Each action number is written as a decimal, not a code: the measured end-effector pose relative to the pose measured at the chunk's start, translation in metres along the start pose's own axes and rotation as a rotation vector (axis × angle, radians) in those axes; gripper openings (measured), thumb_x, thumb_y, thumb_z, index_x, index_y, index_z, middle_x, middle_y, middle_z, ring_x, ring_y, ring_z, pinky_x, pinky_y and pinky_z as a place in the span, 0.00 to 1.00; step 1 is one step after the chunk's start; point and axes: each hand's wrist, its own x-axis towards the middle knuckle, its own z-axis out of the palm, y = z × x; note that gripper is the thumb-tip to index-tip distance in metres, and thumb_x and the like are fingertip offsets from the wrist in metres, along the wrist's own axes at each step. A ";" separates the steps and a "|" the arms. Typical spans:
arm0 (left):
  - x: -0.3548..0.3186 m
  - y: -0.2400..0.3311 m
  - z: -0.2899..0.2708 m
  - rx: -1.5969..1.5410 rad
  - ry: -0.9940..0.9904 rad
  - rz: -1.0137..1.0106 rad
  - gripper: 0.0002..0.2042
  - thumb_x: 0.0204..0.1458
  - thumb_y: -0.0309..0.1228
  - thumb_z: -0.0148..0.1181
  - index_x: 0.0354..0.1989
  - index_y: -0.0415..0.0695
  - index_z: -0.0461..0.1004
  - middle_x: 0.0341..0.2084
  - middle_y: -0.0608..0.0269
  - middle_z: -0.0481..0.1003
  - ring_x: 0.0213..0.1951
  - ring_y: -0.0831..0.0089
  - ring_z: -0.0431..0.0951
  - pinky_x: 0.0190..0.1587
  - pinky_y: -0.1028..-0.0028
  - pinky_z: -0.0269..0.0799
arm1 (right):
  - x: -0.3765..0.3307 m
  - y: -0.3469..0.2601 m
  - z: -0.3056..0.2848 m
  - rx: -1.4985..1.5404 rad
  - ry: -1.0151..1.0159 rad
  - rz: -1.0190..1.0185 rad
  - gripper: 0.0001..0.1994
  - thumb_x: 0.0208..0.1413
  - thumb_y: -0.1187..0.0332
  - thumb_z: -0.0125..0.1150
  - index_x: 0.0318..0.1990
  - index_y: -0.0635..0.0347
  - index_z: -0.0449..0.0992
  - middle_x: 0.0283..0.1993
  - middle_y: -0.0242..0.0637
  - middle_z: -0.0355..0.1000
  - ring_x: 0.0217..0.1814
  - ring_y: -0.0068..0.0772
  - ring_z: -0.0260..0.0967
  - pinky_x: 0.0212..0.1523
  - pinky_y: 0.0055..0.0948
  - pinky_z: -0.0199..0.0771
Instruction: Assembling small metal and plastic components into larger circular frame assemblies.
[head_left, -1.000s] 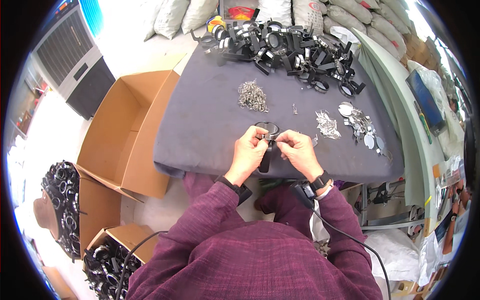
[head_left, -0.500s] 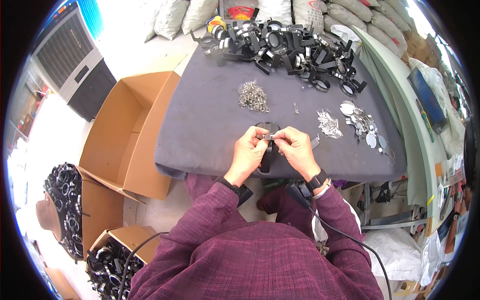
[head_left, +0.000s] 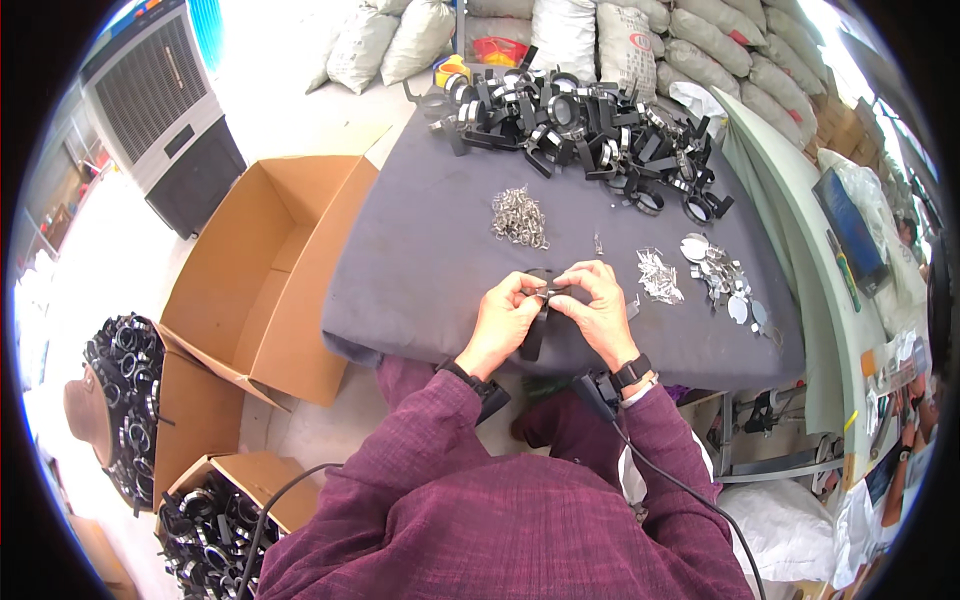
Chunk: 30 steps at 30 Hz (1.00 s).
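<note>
A black ring-shaped bracket with a flat arm (head_left: 534,343) lies at the table's near edge between my hands, its ring mostly behind my fingers. My left hand (head_left: 504,320) is closed, thumb and fingertips pinching the bracket near a small shiny metal piece (head_left: 545,293). From the other side, my right hand (head_left: 602,312) grips the same spot with thumb and bent fingers. The exact shape of the metal piece is hidden. Beside my right hand is a small silver strip (head_left: 632,308).
Black ring brackets (head_left: 560,125) are heaped at the table's far side. Nearer are piles of small metal clips (head_left: 519,218), silver pins (head_left: 658,277) and round metal discs (head_left: 738,309). Cardboard boxes (head_left: 270,290) stand left, some filled with brackets (head_left: 212,540). Sacks (head_left: 565,40) line the back.
The view has shifted slightly, so the table sits lower in the picture. My right fingers have curled over the bracket's far side, and both hands stay on it.
</note>
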 end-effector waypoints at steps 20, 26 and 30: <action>-0.017 0.037 0.005 -0.122 0.157 -0.358 0.07 0.54 0.25 0.56 0.38 0.36 0.68 0.24 0.60 0.73 0.20 0.75 0.73 0.18 0.74 0.73 | 0.029 0.024 0.003 0.360 -0.430 0.111 0.11 0.39 0.75 0.73 0.30 0.60 0.75 0.29 0.26 0.66 0.31 0.19 0.63 0.33 0.22 0.66; -0.014 0.040 0.004 -0.083 0.158 -0.347 0.05 0.53 0.25 0.57 0.34 0.38 0.70 0.20 0.64 0.71 0.18 0.79 0.71 0.16 0.78 0.69 | 0.027 0.015 0.001 0.464 -0.476 0.278 0.11 0.42 0.75 0.72 0.34 0.61 0.75 0.30 0.25 0.68 0.32 0.17 0.65 0.35 0.21 0.69; -0.013 0.041 -0.002 -0.027 0.195 -0.298 0.03 0.51 0.23 0.58 0.31 0.38 0.72 0.19 0.66 0.71 0.16 0.81 0.68 0.14 0.80 0.64 | 0.020 0.020 -0.036 0.261 -0.301 0.169 0.12 0.46 0.74 0.68 0.39 0.64 0.77 0.33 0.30 0.72 0.34 0.21 0.69 0.37 0.23 0.71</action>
